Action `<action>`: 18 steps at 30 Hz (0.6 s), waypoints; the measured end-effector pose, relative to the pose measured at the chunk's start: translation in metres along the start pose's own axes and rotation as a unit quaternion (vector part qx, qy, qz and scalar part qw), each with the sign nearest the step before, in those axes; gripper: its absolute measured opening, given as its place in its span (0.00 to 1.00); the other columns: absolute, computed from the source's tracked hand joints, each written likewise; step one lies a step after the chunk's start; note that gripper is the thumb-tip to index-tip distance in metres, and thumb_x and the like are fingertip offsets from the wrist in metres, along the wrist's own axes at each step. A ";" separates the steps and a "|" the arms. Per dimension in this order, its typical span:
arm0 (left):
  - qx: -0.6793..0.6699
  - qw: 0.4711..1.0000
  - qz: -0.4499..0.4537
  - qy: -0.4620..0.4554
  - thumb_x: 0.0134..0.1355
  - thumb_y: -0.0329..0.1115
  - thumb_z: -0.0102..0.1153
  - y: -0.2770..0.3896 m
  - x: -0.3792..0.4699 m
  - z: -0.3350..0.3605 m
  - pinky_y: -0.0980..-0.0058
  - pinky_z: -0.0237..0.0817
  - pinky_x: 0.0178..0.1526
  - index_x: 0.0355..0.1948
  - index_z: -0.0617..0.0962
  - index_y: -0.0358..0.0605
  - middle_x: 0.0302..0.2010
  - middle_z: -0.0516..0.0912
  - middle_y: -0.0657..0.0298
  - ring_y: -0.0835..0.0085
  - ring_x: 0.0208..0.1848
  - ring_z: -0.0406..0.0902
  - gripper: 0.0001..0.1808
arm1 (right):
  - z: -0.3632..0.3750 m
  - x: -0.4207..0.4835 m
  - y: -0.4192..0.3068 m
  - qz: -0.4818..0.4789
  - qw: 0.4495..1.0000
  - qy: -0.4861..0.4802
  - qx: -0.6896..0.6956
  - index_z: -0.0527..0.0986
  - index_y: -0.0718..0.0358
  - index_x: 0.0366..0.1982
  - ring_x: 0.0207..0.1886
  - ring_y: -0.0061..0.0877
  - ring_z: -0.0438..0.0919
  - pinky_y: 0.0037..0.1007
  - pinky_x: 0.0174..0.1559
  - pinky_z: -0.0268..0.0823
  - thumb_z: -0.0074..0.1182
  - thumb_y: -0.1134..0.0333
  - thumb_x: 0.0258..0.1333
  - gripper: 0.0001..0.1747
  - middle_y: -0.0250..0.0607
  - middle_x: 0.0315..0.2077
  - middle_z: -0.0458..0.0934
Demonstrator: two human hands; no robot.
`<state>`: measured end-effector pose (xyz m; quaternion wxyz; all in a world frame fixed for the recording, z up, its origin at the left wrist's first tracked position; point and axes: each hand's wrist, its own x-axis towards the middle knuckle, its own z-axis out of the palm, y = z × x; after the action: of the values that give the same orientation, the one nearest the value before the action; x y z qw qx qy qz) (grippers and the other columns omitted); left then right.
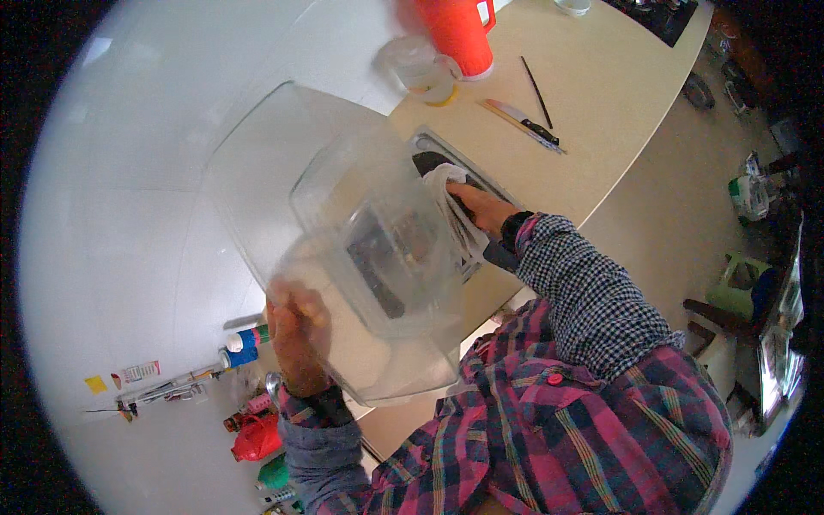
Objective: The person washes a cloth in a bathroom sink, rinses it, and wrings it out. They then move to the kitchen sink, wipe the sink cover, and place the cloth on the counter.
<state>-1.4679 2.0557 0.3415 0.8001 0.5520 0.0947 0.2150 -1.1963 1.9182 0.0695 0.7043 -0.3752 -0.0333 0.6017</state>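
A large transparent plastic container is tilted in front of me above the counter. My left hand grips its rim on the left side and is partly seen through the hazy wall. My right hand holds a bunched white cloth at the container's right side; whether the cloth touches the plastic I cannot tell. Below lies a grey metal-rimmed frame, perhaps a sink or stove, with dark parts inside. Much of it is hidden behind the container or blurred through it.
On the beige counter are a black-handled knife, a thin dark rod, a red jug and a transparent jar. A small bowl stands farther off. Bottles and a red bag lie at lower left.
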 end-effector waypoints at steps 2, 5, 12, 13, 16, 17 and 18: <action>-0.006 0.993 -0.066 0.099 0.69 0.42 0.58 0.018 -0.010 -0.004 0.76 0.65 0.35 0.59 0.70 0.46 0.37 0.74 0.66 0.76 0.34 0.71 0.21 | 0.004 -0.005 -0.008 -0.056 0.997 -0.031 -0.040 0.77 0.60 0.54 0.51 0.27 0.79 0.30 0.57 0.70 0.48 0.53 0.69 0.22 0.37 0.51 0.82; 0.090 0.983 -0.149 0.063 0.65 0.42 0.62 0.045 -0.010 -0.007 0.67 0.69 0.50 0.67 0.65 0.47 0.46 0.77 0.64 0.70 0.47 0.75 0.33 | 0.005 -0.001 -0.012 0.010 0.999 -0.027 0.020 0.76 0.59 0.56 0.53 0.27 0.79 0.29 0.58 0.69 0.48 0.56 0.69 0.21 0.39 0.54 0.80; 0.286 0.931 -0.170 0.148 0.68 0.52 0.54 0.107 0.015 -0.006 0.70 0.67 0.56 0.66 0.64 0.42 0.53 0.77 0.62 0.71 0.54 0.74 0.34 | 0.020 0.017 -0.012 -0.095 0.995 0.005 -0.009 0.70 0.61 0.60 0.53 0.33 0.78 0.34 0.55 0.71 0.51 0.55 0.67 0.26 0.44 0.54 0.78; 0.296 0.926 -0.171 0.159 0.71 0.56 0.49 0.111 0.018 -0.007 0.73 0.67 0.53 0.62 0.67 0.44 0.49 0.76 0.64 0.74 0.50 0.73 0.30 | 0.024 0.016 -0.016 -0.095 0.995 0.022 0.000 0.70 0.61 0.60 0.53 0.34 0.78 0.35 0.55 0.71 0.52 0.55 0.66 0.27 0.44 0.54 0.78; 0.271 0.917 -0.148 0.252 0.76 0.58 0.39 0.095 0.020 -0.004 0.78 0.62 0.31 0.35 0.75 0.55 0.26 0.71 0.75 0.82 0.27 0.67 0.23 | 0.045 0.006 -0.042 -0.092 0.994 0.041 0.035 0.71 0.62 0.58 0.51 0.34 0.78 0.37 0.54 0.71 0.53 0.55 0.65 0.26 0.44 0.53 0.78; 0.309 0.921 -0.121 0.205 0.75 0.59 0.40 0.088 0.018 -0.002 0.77 0.55 0.29 0.30 0.72 0.55 0.24 0.67 0.76 0.83 0.25 0.62 0.23 | 0.052 0.003 -0.051 -0.094 0.994 0.022 0.046 0.72 0.63 0.57 0.50 0.33 0.78 0.38 0.53 0.71 0.53 0.55 0.65 0.25 0.44 0.53 0.78; 0.353 0.908 -0.111 0.197 0.75 0.59 0.41 0.075 0.014 0.002 0.77 0.48 0.27 0.25 0.69 0.56 0.21 0.64 0.76 0.83 0.23 0.58 0.25 | 0.058 0.000 -0.061 -0.087 0.995 0.037 0.029 0.73 0.63 0.56 0.50 0.32 0.78 0.37 0.53 0.71 0.53 0.56 0.65 0.24 0.43 0.51 0.79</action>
<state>-1.4724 2.0826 0.4129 0.5367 0.7309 0.3805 0.1814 -1.1752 1.9464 0.1456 0.7656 -0.3718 -0.0225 0.5244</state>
